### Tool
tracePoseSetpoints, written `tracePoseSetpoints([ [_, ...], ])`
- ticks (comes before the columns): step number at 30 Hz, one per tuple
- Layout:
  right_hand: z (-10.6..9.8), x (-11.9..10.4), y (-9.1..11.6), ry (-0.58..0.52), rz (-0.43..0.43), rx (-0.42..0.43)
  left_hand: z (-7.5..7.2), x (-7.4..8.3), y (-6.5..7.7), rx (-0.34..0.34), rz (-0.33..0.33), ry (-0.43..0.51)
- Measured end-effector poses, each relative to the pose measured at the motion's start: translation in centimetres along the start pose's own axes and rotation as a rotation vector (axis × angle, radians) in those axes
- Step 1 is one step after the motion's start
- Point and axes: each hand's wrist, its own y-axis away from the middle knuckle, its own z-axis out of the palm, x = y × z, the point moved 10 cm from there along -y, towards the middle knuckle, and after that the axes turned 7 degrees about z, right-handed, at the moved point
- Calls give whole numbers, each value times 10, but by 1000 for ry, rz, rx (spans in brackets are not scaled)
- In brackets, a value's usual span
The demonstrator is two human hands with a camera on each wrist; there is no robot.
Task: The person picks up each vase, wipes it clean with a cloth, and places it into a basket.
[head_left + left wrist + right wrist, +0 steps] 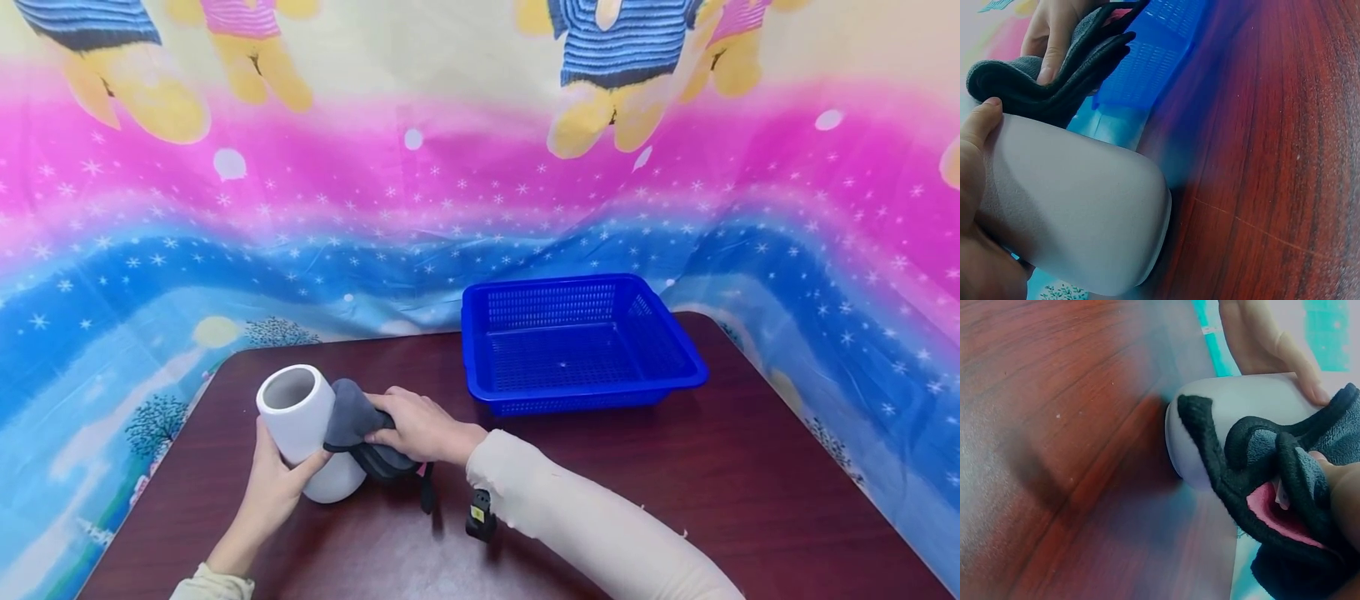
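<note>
A white vase [300, 425] with a round open mouth is at the left part of the table, its base at or close to the tabletop. My left hand [272, 485] grips it from the near left side, thumb across its front. In my right hand [420, 427] is a bunched dark grey cloth [351, 417] with black edging, laid against the vase's right side near the top. The right wrist view shows the cloth's folds [1210, 444] and a pink patch [1279, 519] inside them. My right fingers are partly hidden by the cloth.
A blue plastic basket [577, 392] with perforated walls stands at the back right of the dark red-brown wooden table [675, 483]. Behind the table hangs a printed cloth [420, 192] with bears and snowflakes. A small black device [481, 517] is by my right wrist.
</note>
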Motion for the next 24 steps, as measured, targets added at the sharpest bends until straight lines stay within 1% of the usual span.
tracePoseSetpoints([
  [7, 5, 2, 0, -16, 7, -4, -1, 4, 1, -2, 16, -4],
  [12, 7, 3, 0, -18, 5, -6, -2, 3, 0, 1, 15, -2],
  [20, 12, 7, -1, -72, 26, -24, -2, 4, -1, 10, 25, 2],
  [24, 16, 10, -1, -69, 27, -21, -2, 3, 0, 3, 16, -2],
])
